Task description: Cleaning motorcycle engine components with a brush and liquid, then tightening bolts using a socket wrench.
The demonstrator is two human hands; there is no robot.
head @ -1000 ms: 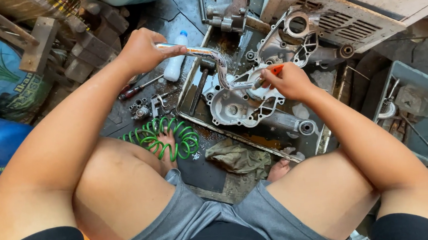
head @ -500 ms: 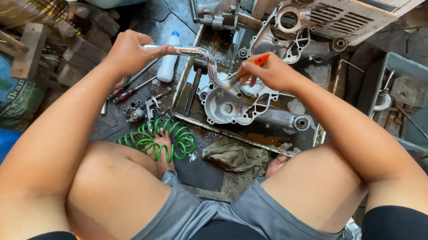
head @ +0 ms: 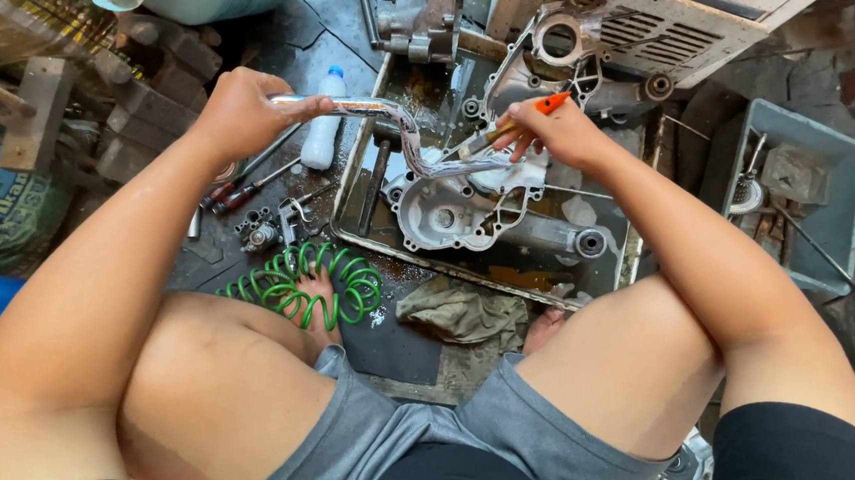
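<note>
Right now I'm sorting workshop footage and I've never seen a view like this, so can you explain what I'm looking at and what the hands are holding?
This is a single picture from a camera worn on a person's head, looking down over their own knees, so there is no machine, only two bare hands. The person sits low over a shallow metal tray on a cluttered workshop floor. In the tray lies a grey metal engine casing. The left hand grips a bent clear hose with liquid running from it onto the casing. The right hand holds a brush with an orange handle against the casing. Beside the tray lie a coiled green air hose, a small white bottle, some hand tools and a crumpled rag. A grey plastic bin sits further right.
</note>
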